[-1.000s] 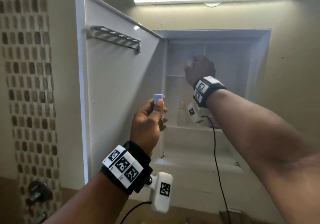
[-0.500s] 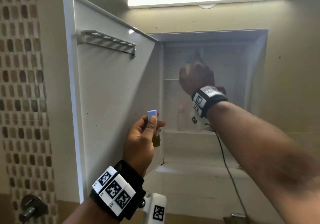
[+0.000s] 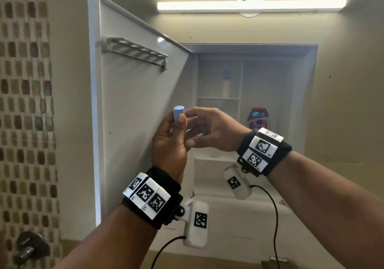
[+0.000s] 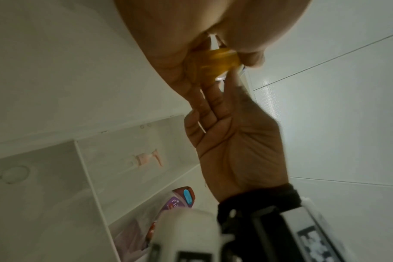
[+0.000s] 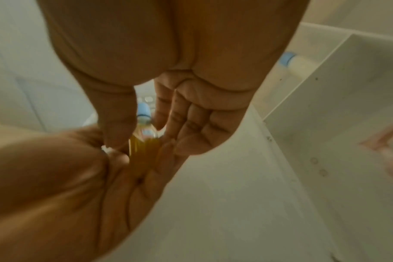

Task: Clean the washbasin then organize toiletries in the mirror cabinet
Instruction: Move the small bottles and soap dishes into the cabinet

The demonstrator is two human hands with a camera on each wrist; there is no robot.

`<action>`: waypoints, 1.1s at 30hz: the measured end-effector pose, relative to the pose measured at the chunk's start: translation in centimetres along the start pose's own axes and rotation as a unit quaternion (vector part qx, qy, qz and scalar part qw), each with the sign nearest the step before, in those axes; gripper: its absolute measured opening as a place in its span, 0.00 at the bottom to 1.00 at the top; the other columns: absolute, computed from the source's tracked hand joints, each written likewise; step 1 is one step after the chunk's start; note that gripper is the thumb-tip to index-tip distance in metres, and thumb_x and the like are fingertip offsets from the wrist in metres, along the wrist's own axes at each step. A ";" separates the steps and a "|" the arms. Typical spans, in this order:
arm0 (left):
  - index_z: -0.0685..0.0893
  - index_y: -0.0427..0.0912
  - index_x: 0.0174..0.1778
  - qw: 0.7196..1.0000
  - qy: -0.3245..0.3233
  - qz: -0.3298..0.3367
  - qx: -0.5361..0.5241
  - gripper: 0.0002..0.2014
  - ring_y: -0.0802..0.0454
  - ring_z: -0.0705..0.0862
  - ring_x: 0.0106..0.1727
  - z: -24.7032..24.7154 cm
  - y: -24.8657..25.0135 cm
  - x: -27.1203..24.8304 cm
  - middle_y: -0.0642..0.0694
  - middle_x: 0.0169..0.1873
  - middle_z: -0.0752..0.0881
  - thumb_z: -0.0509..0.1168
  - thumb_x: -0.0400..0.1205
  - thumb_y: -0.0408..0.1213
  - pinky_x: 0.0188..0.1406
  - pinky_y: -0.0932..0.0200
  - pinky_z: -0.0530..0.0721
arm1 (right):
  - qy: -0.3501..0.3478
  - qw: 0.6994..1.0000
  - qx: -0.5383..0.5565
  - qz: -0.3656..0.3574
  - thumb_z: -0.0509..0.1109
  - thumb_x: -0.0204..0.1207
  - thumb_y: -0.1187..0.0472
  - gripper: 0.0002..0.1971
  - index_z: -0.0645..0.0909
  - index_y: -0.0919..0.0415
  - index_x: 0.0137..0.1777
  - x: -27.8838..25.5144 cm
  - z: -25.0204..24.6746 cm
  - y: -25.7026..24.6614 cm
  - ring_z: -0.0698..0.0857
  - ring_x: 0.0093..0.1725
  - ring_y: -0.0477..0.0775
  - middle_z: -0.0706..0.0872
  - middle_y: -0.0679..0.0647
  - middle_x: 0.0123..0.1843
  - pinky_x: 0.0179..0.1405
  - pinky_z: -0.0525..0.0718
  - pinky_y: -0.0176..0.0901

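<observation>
While left hand (image 3: 169, 144) grips bottle (image 3: 178, 114) | right hand (image 3: 209, 131) back from cabinet (image 3: 309, 65), fingers closing on it (handover likely)

Beige wall (image 3: 342, 102) all round, with a lit tube light (image 3: 251, 5) up top. Strip of brown mosaic tiles (image 3: 25, 102) runs down the left side, chrome tap (image 3: 29, 246) sticking out near the bottom.
</observation>
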State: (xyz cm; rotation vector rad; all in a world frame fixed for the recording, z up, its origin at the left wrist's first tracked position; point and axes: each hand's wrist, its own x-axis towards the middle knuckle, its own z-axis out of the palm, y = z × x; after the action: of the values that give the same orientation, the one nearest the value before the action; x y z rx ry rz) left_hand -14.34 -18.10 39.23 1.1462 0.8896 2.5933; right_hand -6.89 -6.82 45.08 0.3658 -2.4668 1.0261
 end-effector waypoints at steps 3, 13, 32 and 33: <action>0.88 0.47 0.60 0.999 -0.019 -0.028 -0.004 0.14 0.48 0.93 0.49 0.3 0.6 0.2 0.43 0.50 0.93 0.66 0.83 0.47 0.45 0.54 0.90 | 0.054 0.998 -0.037 0.005 0.80 0.72 0.73 0.24 0.78 0.69 0.67 0.3 0.1 -0.1 0.92 0.48 0.63 0.91 0.68 0.52 0.52 0.92 0.54; 0.64 0.68 0.84 0.968 -0.033 0.011 0.247 0.47 0.62 0.71 0.77 -1.0 0.6 0.1 0.68 0.76 0.69 0.76 0.67 0.61 0.78 0.52 0.73 | 0.445 0.869 -0.190 0.103 0.78 0.71 0.53 0.08 0.87 0.47 0.50 5.5 -5.9 2.5 0.91 0.43 0.48 0.92 0.45 0.43 0.42 0.87 0.41; 0.71 0.67 0.78 0.928 -0.052 0.000 0.369 0.40 0.65 0.72 0.73 -3.6 -0.2 -1.7 0.67 0.72 0.74 0.76 0.69 0.62 0.74 0.56 0.73 | 0.429 0.816 -0.331 0.202 0.71 0.75 0.41 0.19 0.91 0.57 0.51 8.4 -6.9 5.2 0.88 0.52 0.64 0.92 0.57 0.49 0.47 0.83 0.44; 0.72 0.66 0.78 0.927 -0.053 -0.012 0.371 0.38 0.64 0.72 0.73 -3.7 -0.4 -2.0 0.66 0.72 0.75 0.77 0.71 0.61 0.74 0.55 0.74 | 0.426 0.820 -0.326 0.202 0.71 0.76 0.42 0.19 0.91 0.57 0.51 8.1 -6.7 5.0 0.88 0.52 0.64 0.91 0.57 0.49 0.45 0.81 0.43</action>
State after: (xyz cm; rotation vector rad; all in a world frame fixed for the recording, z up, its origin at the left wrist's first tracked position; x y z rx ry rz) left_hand -15.63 -20.19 35.84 1.3862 1.9299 2.1698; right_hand -13.95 0.93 50.25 -0.7214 -1.8750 0.2732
